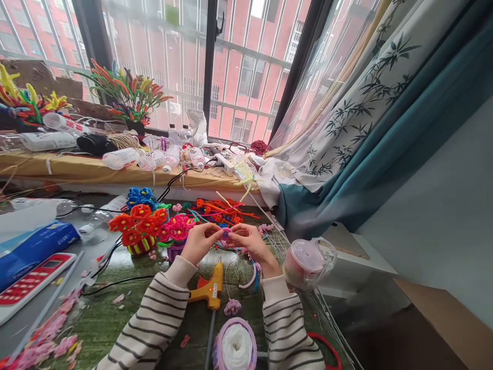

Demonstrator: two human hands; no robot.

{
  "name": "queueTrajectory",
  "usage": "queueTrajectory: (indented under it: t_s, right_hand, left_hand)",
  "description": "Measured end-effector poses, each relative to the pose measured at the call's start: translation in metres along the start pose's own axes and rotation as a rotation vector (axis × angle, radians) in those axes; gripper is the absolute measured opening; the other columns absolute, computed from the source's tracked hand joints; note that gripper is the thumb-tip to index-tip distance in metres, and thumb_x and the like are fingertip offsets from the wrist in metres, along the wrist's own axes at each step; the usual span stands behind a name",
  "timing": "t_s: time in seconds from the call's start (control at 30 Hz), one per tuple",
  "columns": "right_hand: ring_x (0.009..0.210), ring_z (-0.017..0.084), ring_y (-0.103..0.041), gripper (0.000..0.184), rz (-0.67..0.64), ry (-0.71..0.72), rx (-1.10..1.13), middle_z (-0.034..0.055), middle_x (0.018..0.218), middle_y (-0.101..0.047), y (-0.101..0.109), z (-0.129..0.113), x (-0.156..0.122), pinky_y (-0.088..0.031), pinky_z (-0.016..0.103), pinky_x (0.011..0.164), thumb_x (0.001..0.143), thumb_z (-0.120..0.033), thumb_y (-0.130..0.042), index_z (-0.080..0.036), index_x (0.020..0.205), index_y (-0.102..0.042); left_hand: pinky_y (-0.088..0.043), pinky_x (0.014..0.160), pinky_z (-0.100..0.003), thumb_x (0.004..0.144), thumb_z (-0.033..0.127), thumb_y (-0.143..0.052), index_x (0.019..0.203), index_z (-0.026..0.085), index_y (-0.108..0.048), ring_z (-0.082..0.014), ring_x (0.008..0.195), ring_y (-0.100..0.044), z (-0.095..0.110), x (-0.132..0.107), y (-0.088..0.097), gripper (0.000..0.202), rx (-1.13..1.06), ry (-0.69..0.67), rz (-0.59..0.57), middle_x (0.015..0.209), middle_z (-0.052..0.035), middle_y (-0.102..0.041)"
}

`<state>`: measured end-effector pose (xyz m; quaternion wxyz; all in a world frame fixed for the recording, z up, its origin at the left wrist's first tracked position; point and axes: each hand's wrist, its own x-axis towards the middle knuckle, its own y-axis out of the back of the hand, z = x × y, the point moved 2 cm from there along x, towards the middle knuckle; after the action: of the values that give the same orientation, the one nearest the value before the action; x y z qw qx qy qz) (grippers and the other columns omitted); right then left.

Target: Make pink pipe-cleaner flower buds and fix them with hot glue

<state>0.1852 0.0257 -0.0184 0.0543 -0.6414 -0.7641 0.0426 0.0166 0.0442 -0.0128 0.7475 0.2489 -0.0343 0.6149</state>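
My left hand (200, 242) and my right hand (250, 242) meet above the middle of the table. Between their fingertips they pinch a small purple piece (225, 234), seemingly bent pipe cleaner; the fingers partly hide it. Below them lies a yellow hot glue gun (214, 288), its nozzle pointing away from me. A lilac pipe-cleaner flower (232, 307) on a thin wire rests beside it. Nearer to me is a round pot (235, 344) with a lilac rim and white filling. Left of my hands stand pots of pink flowers (177, 228) and orange-red flowers (141, 222).
Orange pipe cleaners (223, 209) are heaped behind my hands. A clear plastic tub (306, 263) stands at the right, near thin wires. Black cables, a red-and-white calculator (34, 285) and a blue packet (38, 252) lie left. Bottles (122, 158) clutter the windowsill.
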Motion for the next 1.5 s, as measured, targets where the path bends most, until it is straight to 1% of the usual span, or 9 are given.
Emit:
queueTrajectory:
  t_s: [0.2, 0.4, 0.6, 0.83, 0.93, 1.07, 1.27, 1.37, 1.5]
  right_hand:
    - [0.059, 0.02, -0.072, 0.048, -0.023, -0.01, -0.072, 0.0033, 0.067, -0.072, 0.002, 0.0, -0.002, -0.056, 0.029, 0.058, 0.058, -0.051, -0.084, -0.015, 0.084, -0.065]
    - [0.041, 0.012, -0.058, 0.038, 0.024, 0.077, -0.229, -0.0011, 0.056, -0.064, 0.005, 0.0, 0.0, -0.041, 0.02, 0.039, 0.061, -0.047, -0.084, -0.014, 0.073, -0.07]
    - [0.043, 0.014, -0.06, 0.04, -0.007, 0.087, -0.244, -0.0011, 0.049, -0.061, 0.006, 0.003, 0.0, -0.041, 0.021, 0.04, 0.06, -0.051, -0.083, -0.015, 0.071, -0.07]
    - [0.047, 0.018, -0.065, 0.047, 0.069, 0.073, -0.165, 0.0026, 0.055, -0.067, 0.011, 0.006, -0.001, -0.046, 0.025, 0.043, 0.059, -0.058, -0.081, -0.015, 0.072, -0.067]
    - [0.049, 0.018, -0.066, 0.048, 0.081, 0.069, -0.122, 0.0037, 0.057, -0.069, 0.016, 0.006, -0.002, -0.047, 0.025, 0.044, 0.057, -0.058, -0.082, -0.015, 0.072, -0.067]
    - [0.052, 0.018, -0.068, 0.047, 0.08, 0.061, -0.085, 0.0042, 0.062, -0.07, 0.021, 0.005, -0.005, -0.048, 0.024, 0.045, 0.056, -0.055, -0.084, -0.014, 0.072, -0.068]
    - [0.052, 0.017, -0.067, 0.044, 0.036, 0.046, -0.076, 0.004, 0.059, -0.07, 0.019, 0.005, -0.005, -0.044, 0.022, 0.043, 0.057, -0.053, -0.084, -0.014, 0.071, -0.068]
    - [0.051, 0.017, -0.067, 0.045, 0.017, 0.049, -0.078, 0.0031, 0.058, -0.069, 0.016, 0.006, -0.004, -0.044, 0.022, 0.043, 0.055, -0.053, -0.085, -0.015, 0.07, -0.068]
    - [0.052, 0.018, -0.067, 0.045, 0.009, 0.048, -0.101, 0.0035, 0.058, -0.07, 0.019, 0.008, -0.004, -0.044, 0.022, 0.043, 0.056, -0.054, -0.084, -0.015, 0.071, -0.068]
  left_hand:
    - [-0.049, 0.056, -0.025, 0.077, 0.048, -0.065, 0.073, 0.017, -0.073, -0.0181, 0.061, -0.066, 0.004, -0.002, 0.001, 0.032, 0.094, -0.034, -0.022, 0.066, -0.0056, -0.073]
    - [-0.047, 0.055, -0.024, 0.082, 0.042, -0.06, 0.071, 0.017, -0.069, -0.0169, 0.058, -0.065, 0.01, -0.003, -0.001, 0.028, 0.199, -0.08, -0.063, 0.063, -0.0039, -0.072]
    - [-0.048, 0.056, -0.023, 0.085, 0.031, -0.056, 0.074, 0.017, -0.066, -0.016, 0.059, -0.066, 0.014, -0.004, -0.005, 0.02, 0.336, -0.093, -0.072, 0.064, -0.0018, -0.072]
    - [-0.05, 0.081, -0.036, 0.094, 0.023, -0.042, 0.111, 0.012, -0.06, -0.0251, 0.092, -0.066, 0.039, -0.014, 0.006, 0.027, 0.697, -0.02, 0.061, 0.098, -0.0128, -0.07]
    - [-0.05, 0.082, -0.042, 0.094, 0.017, -0.039, 0.102, 0.012, -0.063, -0.0307, 0.099, -0.064, 0.053, -0.026, 0.009, 0.026, 0.872, 0.021, -0.061, 0.101, -0.016, -0.068]
    - [-0.052, 0.074, -0.043, 0.078, 0.004, -0.054, 0.091, 0.014, -0.068, -0.0351, 0.098, -0.065, 0.056, -0.048, 0.009, 0.022, 1.027, 0.059, -0.409, 0.097, -0.0154, -0.07]
    - [-0.048, 0.087, -0.053, 0.061, 0.004, -0.069, 0.116, 0.011, -0.064, -0.0399, 0.107, -0.062, 0.035, -0.079, 0.01, 0.056, 1.126, 0.153, -0.723, 0.115, -0.0201, -0.067]
    - [-0.048, 0.09, -0.052, 0.068, -0.001, -0.056, 0.127, 0.013, -0.057, -0.0362, 0.118, -0.058, 0.029, -0.091, 0.006, 0.061, 1.158, 0.167, -0.778, 0.13, -0.0193, -0.06]
    - [-0.05, 0.089, -0.047, 0.069, -0.005, -0.045, 0.119, 0.013, -0.062, -0.0318, 0.112, -0.061, 0.027, -0.095, -0.003, 0.056, 1.17, 0.135, -0.709, 0.118, -0.0166, -0.066]
